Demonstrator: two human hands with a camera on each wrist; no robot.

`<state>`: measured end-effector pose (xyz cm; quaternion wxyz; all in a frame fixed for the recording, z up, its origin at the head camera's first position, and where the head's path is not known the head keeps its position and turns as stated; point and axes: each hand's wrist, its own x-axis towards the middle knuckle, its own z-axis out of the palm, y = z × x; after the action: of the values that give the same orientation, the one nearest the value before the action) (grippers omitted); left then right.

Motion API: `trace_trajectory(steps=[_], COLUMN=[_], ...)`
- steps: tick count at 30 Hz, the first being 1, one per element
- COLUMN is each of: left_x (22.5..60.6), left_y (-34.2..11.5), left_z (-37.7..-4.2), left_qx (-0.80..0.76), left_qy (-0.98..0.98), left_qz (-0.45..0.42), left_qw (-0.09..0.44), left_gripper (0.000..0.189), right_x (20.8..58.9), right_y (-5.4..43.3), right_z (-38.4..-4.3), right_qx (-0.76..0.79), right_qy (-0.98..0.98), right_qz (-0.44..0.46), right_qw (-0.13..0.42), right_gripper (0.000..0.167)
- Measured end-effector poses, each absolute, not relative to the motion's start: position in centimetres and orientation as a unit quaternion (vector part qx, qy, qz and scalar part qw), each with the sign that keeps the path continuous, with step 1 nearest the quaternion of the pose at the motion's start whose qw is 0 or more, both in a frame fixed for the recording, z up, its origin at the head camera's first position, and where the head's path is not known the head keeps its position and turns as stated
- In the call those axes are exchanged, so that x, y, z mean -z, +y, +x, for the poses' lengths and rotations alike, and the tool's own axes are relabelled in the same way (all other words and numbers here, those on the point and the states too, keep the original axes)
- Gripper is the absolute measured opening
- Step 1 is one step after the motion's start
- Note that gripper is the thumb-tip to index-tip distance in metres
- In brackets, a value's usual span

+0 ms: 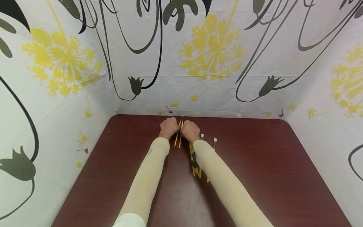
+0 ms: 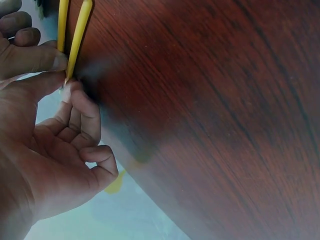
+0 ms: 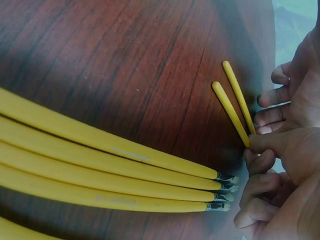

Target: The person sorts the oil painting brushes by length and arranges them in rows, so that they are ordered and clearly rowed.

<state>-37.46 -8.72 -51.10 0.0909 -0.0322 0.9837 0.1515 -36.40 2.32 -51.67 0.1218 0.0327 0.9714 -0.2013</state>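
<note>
Near the far edge of the table, my left hand [image 1: 169, 126] pinches a thin yellow-handled paintbrush [image 2: 78, 40] between thumb and finger. Close beside it, my right hand [image 1: 190, 130] pinches a second yellow-handled paintbrush [image 3: 231, 115]. The two brushes are side by side at a slight angle, handle ends toward me and tips toward the wall. In the right wrist view the left hand [image 3: 297, 95] appears just beyond the right hand [image 3: 280, 185]. Fingers partly hide the middle and tip ends of both brushes in the wrist views.
Several more yellow paintbrushes [image 3: 125, 155] lie in a row on the dark red wooden table [image 1: 113, 176], partly under my right forearm. Wider brush heads [image 1: 215, 140] show past the sleeve [image 1: 227, 179]. Behind the far table edge hangs a white flower-patterned cloth [image 1: 170, 63].
</note>
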Motion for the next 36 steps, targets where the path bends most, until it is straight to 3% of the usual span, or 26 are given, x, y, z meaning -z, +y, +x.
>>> trace_trajectory(steps=[11,26,36], left_x=[51.2,51.1,51.4], left_y=[-8.8,-9.4,-8.3], left_z=[-37.1,-36.4,-33.3], left_qx=[-0.162,-0.179,-0.209], left_qy=[0.983,0.98,0.976], left_qz=[-0.028,-0.005,0.044], left_qw=[0.084,0.084,0.044], left_gripper=[0.036,0.05,0.033], right_x=[51.8,51.2,51.7], right_y=[2.7,5.1,7.9], right_z=[-35.7,-34.2,-31.1], right_qx=[0.209,0.244,0.173], right_qy=[0.973,0.963,0.975], right_qz=[0.019,-0.072,-0.141], right_qw=[0.097,0.094,0.016], right_gripper=[0.029,0.052,0.03])
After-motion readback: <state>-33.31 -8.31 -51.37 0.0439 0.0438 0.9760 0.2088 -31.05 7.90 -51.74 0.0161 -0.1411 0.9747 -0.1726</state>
